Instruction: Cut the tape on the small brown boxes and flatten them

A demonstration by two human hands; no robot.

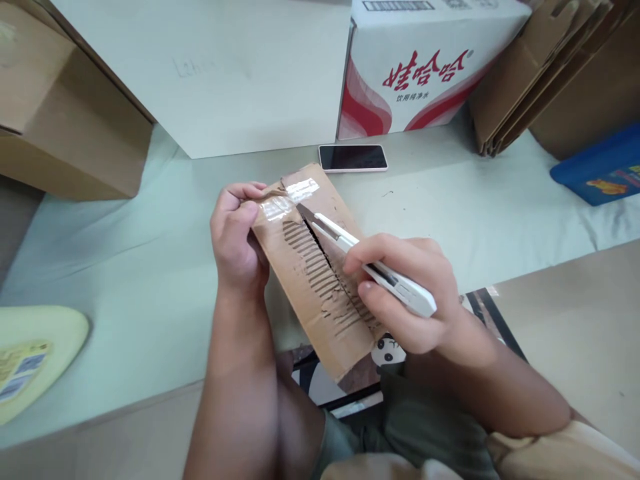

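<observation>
My left hand (pixel 235 237) is closed round the top left edge of a small flat cardboard parcel (pixel 300 280) with torn, ribbed paper and clear tape at its top. My right hand (pixel 407 293) is closed on a white utility knife (pixel 373 267). The knife's blade tip rests in a slit along the parcel's middle, just under the tape. The parcel leans tilted over my lap, its lower end near a panda print.
A phone (pixel 353 158) lies face up on the pale green sheet (pixel 150 267) behind the parcel. A white and red carton (pixel 420 60) stands at the back, brown boxes (pixel 65 113) at the left, folded cardboard (pixel 540 73) and a blue box (pixel 600 167) at the right.
</observation>
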